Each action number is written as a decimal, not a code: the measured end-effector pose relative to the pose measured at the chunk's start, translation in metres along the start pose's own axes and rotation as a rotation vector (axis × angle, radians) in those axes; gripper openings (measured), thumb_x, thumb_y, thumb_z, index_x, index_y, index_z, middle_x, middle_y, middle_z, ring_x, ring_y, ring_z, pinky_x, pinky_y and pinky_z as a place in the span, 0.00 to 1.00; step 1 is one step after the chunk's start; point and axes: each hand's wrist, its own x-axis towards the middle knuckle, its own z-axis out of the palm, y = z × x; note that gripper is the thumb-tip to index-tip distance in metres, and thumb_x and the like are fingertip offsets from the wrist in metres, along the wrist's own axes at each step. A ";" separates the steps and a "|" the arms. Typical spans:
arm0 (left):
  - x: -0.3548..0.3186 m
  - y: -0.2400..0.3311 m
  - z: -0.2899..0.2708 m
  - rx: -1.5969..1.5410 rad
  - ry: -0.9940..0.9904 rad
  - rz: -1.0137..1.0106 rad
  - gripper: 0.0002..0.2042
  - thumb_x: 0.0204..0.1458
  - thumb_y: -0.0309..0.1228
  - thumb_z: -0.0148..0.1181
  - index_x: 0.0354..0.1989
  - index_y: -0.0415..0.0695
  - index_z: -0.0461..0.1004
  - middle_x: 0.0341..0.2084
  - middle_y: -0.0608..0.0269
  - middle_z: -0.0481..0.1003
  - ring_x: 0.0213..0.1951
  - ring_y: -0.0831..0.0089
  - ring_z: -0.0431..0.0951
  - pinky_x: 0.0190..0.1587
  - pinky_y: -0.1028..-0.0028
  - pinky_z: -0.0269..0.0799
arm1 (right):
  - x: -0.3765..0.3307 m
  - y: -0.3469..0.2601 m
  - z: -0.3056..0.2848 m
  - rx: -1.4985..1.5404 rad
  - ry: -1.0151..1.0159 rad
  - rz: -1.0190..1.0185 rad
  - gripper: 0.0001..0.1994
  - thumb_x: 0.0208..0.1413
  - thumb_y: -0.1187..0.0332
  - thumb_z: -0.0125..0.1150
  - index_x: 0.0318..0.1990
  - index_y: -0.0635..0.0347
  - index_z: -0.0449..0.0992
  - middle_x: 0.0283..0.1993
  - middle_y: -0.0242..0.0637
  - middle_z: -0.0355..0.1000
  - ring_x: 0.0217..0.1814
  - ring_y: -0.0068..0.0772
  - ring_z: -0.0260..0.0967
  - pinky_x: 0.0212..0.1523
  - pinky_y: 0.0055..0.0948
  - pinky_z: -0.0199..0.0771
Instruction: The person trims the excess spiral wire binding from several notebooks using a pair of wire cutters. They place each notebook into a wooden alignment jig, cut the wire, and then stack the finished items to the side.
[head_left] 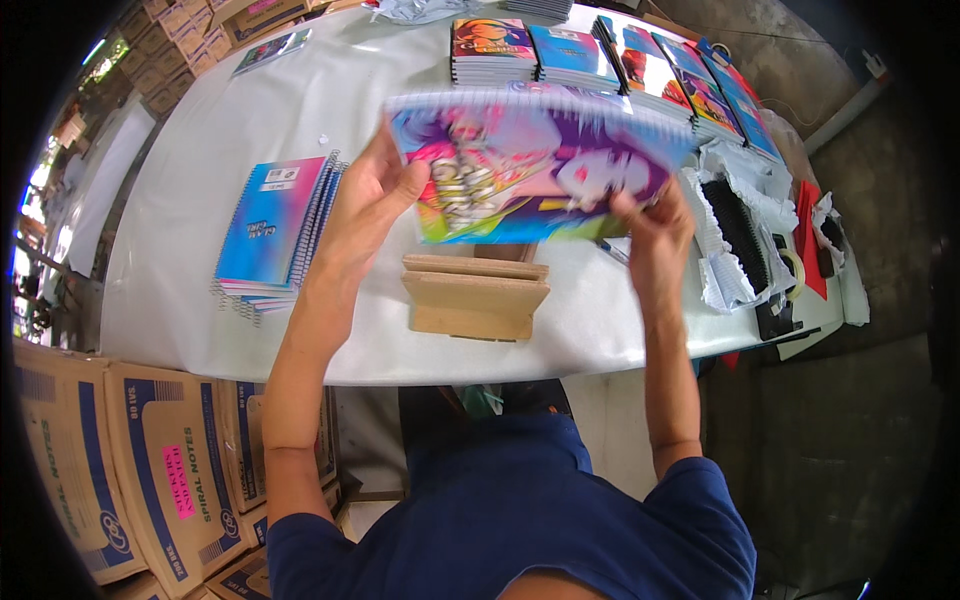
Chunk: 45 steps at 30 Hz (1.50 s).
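Note:
Between my two hands I hold a colourful spiral notebook [530, 170] above the table, its coil edge on the far side and its picture blurred by motion. My left hand [375, 195] grips its left end, thumb on the cover. At the right end, my right hand [655, 225] pinches the lower corner with the thumb on top. Below the notebook stands a small folded brown cardboard piece [475, 305]. Left of my left hand lies a stack of blue and pink spiral notebooks [265, 225].
Several notebook stacks [575, 60] line the far right of the white-covered table [190, 300]. Torn white wrapping [725, 255] with black coils [735, 230] and a tape roll [792, 272] lie at the right edge. Cardboard cartons [165, 470] stand at lower left.

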 end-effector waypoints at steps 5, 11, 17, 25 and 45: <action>-0.022 0.007 -0.001 0.159 -0.226 -0.290 0.19 0.62 0.40 0.53 0.51 0.35 0.72 0.51 0.58 0.73 0.51 0.75 0.71 0.55 0.72 0.66 | -0.068 0.032 -0.023 0.049 -0.054 0.169 0.18 0.49 0.83 0.66 0.49 0.63 0.74 0.45 0.37 0.77 0.46 0.25 0.73 0.49 0.27 0.74; -0.071 -0.060 0.008 0.099 0.017 -0.012 0.39 0.56 0.52 0.57 0.68 0.38 0.53 0.67 0.51 0.56 0.67 0.66 0.57 0.66 0.67 0.52 | -0.098 0.069 -0.029 -0.424 -0.361 0.190 0.26 0.49 0.88 0.55 0.58 0.65 0.62 0.55 0.43 0.69 0.59 0.35 0.66 0.57 0.34 0.69; -0.105 -0.110 0.005 -0.016 0.223 -0.082 0.55 0.46 0.63 0.62 0.72 0.39 0.39 0.69 0.49 0.48 0.70 0.62 0.46 0.69 0.65 0.44 | -0.065 0.064 -0.050 -0.735 -0.524 -0.061 0.30 0.37 0.94 0.47 0.54 0.64 0.65 0.51 0.48 0.69 0.56 0.50 0.67 0.55 0.39 0.68; -0.093 -0.076 -0.020 0.117 0.334 0.104 0.47 0.54 0.52 0.60 0.72 0.41 0.39 0.71 0.48 0.44 0.72 0.56 0.44 0.70 0.60 0.37 | 0.110 0.087 -0.286 -1.962 0.155 -0.186 0.12 0.46 0.64 0.68 0.34 0.61 0.75 0.38 0.46 0.74 0.45 0.53 0.72 0.44 0.46 0.74; -0.065 0.003 0.040 0.356 0.302 0.175 0.29 0.60 0.21 0.49 0.69 0.35 0.50 0.70 0.52 0.50 0.71 0.61 0.46 0.71 0.61 0.39 | 0.120 0.060 -0.261 -1.831 -0.160 -0.194 0.07 0.49 0.75 0.58 0.37 0.62 0.75 0.40 0.46 0.72 0.45 0.51 0.71 0.43 0.45 0.72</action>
